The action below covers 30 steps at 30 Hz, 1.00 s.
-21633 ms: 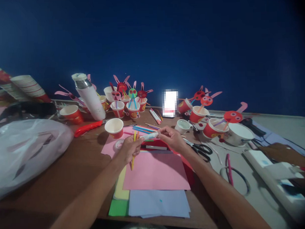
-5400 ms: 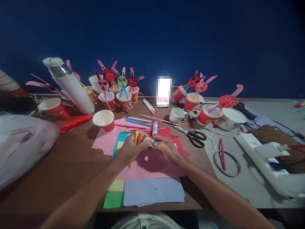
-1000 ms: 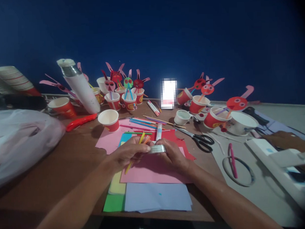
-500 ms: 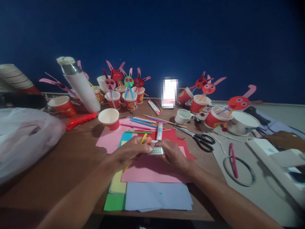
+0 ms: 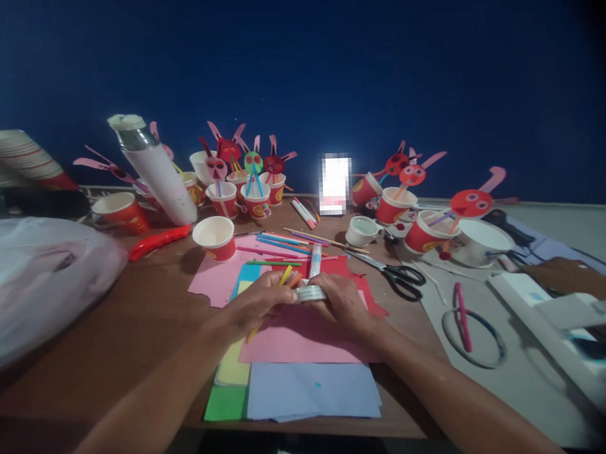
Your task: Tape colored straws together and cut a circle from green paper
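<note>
Above a pink sheet [image 5: 297, 340], my left hand [image 5: 266, 298] is closed round a yellow stick [image 5: 285, 275] and an orange one [image 5: 295, 280]. The yellow stick's lower end sticks out below the fingers. My right hand [image 5: 338, 298] grips a silvery-white roll or strip of tape [image 5: 311, 293], which spans the small gap to my left thumb. A glue stick [image 5: 315, 259] lies just beyond my right fingers. Coloured sticks [image 5: 284, 244] lie behind the hands, and black-handled scissors [image 5: 403, 280] rest to their right.
Paper cups with rabbit-like faces [image 5: 256, 201] stand at the back. A white bottle [image 5: 156, 172], a red knife-shaped object [image 5: 159, 242] and a plastic bag [image 5: 46, 282] are on the left. A small cup [image 5: 363, 231] and a white power strip [image 5: 545, 324] are on the right.
The tape between my hands has tilted, its face now showing as a rounder band. The hands stay in nearly the same place; the whole view has shifted slightly.
</note>
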Available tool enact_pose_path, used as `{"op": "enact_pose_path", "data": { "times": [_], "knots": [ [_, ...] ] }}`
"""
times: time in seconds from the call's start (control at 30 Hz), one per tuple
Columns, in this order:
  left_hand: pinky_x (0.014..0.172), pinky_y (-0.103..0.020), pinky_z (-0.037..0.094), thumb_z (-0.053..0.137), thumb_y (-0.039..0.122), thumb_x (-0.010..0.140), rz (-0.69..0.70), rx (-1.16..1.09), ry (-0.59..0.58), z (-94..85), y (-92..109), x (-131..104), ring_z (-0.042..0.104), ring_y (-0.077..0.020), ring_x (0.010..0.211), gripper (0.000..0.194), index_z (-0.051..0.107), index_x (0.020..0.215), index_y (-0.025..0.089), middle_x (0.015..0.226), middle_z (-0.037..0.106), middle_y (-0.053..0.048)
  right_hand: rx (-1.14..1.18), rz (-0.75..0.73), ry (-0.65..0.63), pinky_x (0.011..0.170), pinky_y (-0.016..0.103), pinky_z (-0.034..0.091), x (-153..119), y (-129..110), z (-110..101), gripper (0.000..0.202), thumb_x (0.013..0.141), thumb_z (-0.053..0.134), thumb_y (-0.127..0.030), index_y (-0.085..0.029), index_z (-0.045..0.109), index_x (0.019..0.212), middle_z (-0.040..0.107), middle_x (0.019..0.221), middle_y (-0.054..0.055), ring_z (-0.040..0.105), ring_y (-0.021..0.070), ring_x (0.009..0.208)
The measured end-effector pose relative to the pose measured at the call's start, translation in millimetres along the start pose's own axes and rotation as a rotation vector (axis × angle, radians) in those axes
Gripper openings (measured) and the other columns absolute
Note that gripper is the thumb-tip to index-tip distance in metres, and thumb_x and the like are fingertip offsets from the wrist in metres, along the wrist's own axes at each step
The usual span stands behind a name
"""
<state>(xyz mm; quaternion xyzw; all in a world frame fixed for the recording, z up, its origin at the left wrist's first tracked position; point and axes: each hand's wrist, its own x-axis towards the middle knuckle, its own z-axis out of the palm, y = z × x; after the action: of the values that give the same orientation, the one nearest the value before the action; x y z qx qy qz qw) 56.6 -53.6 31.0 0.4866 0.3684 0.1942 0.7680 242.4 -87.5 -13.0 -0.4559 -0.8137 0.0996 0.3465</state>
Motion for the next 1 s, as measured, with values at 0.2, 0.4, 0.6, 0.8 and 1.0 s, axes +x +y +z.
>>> {"op": "enact_pose_path", "data": {
  "times": [0.2, 0.4, 0.6, 0.8, 1.0],
  "knots": [
    [0.039, -0.020, 0.013, 0.055, 0.022, 0.067, 0.041, -0.033, -0.059, -6.7, -5.9, 2.9, 0.017, -0.0042, 0.042, 0.016, 0.050, 0.082, 0.017, 0.053, 0.029, 0.008, 0.013, -0.007, 0.001, 0.055, 0.024, 0.034, 0.7, -0.3, -1.5, 0.010, 0.081, 0.043, -0.021, -0.017, 0.051, 0.076, 0.056, 0.065, 0.003, 0.048, 0.0141, 0.057],
    [0.040, -0.020, 0.012, 0.058, 0.024, 0.068, 0.057, -0.006, -0.069, -6.2, -4.9, 1.8, 0.020, -0.0039, 0.043, 0.016, 0.050, 0.079, 0.015, 0.056, 0.033, 0.007, 0.027, -0.026, -0.010, 0.057, 0.024, 0.037, 0.8, -1.4, -3.4, 0.009, 0.081, 0.044, -0.021, -0.018, 0.052, 0.077, 0.058, 0.067, 0.003, 0.050, 0.0141, 0.059],
    [0.044, -0.020, 0.019, 0.059, 0.021, 0.068, 0.075, -0.006, -0.080, -3.5, -3.6, 0.2, 0.028, -0.0049, 0.049, 0.016, 0.045, 0.075, 0.016, 0.061, 0.036, 0.005, 0.010, -0.044, -0.016, 0.058, 0.024, 0.037, 0.5, -1.4, -2.5, 0.011, 0.082, 0.043, -0.020, -0.017, 0.053, 0.078, 0.059, 0.067, 0.004, 0.051, 0.0145, 0.060],
    [0.046, -0.020, 0.025, 0.058, 0.025, 0.070, 0.041, -0.021, -0.085, -2.3, -2.6, -0.5, 0.032, -0.0051, 0.048, 0.017, 0.046, 0.079, 0.016, 0.061, 0.036, 0.006, -0.032, -0.050, 0.005, 0.054, 0.024, 0.033, 0.9, -1.1, -1.4, 0.013, 0.083, 0.043, -0.022, -0.017, 0.052, 0.076, 0.058, 0.064, 0.003, 0.049, 0.0138, 0.056],
    [0.044, -0.018, 0.023, 0.063, 0.026, 0.067, 0.030, -0.054, -0.056, 0.8, -1.1, -1.3, 0.030, -0.0039, 0.046, 0.023, 0.043, 0.073, 0.017, 0.059, 0.035, 0.007, -0.050, -0.029, -0.005, 0.054, 0.024, 0.033, 0.1, -0.3, -0.7, 0.013, 0.083, 0.042, -0.023, -0.017, 0.052, 0.077, 0.057, 0.064, 0.003, 0.048, 0.0141, 0.056]
  ]
}}
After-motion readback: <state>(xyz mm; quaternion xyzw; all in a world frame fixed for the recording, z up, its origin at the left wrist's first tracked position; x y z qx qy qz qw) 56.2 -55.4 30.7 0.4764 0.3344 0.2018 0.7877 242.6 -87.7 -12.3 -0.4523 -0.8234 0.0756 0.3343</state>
